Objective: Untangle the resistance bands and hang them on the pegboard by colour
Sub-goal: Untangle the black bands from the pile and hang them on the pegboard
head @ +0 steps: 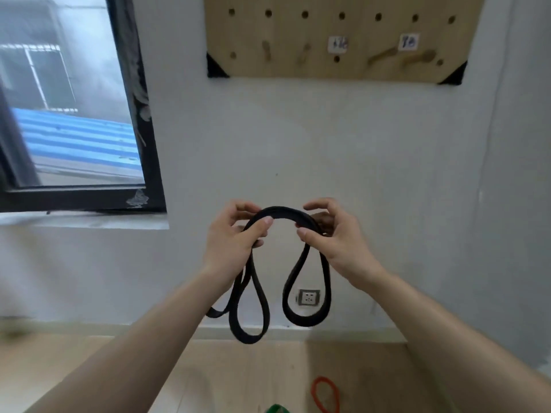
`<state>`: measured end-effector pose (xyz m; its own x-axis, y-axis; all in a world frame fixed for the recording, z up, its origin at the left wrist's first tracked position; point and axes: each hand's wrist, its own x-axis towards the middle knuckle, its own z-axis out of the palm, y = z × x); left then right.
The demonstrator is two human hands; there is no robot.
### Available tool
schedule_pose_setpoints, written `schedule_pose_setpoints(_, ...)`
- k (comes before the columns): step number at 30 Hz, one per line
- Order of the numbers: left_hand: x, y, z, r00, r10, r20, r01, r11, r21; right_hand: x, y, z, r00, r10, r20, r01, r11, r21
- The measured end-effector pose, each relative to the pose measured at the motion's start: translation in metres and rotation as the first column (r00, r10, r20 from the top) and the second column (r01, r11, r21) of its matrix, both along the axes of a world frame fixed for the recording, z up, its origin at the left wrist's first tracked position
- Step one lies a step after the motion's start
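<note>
A black resistance band (281, 213) arches between my two hands in front of the white wall. My left hand (231, 238) pinches its left end and my right hand (331, 236) pinches its right end. Folded loops of the band hang down below both hands. The wooden pegboard (343, 34) is on the wall above, with several wooden pegs and two small white labels (338, 43). An orange band (325, 394) lies on the wooden surface at the bottom, and part of a green band (277, 409) shows at the bottom edge.
A dark-framed window (74, 114) fills the upper left, with a sill below it. A wall socket (308, 298) sits low on the wall behind the hanging loops. A light wooden surface (89, 353) runs along the bottom.
</note>
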<state>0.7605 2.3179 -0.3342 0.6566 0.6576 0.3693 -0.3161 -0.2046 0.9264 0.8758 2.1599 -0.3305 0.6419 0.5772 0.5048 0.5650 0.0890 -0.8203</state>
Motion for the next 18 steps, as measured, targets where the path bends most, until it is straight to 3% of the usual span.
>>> schedule_pose_setpoints(10,0.038,0.053,0.135,0.991,0.011,0.135,-0.03,0.989,0.145,0.036,0.059,0.144,0.992,-0.057,0.113,0.038,0.985,0.166)
schedule_pose_setpoints(18,0.085,0.079,0.229,0.95,0.046,0.308,-0.099,0.982,0.158,0.06,0.116,0.225,0.901,-0.325,0.287,0.213,0.909,0.359)
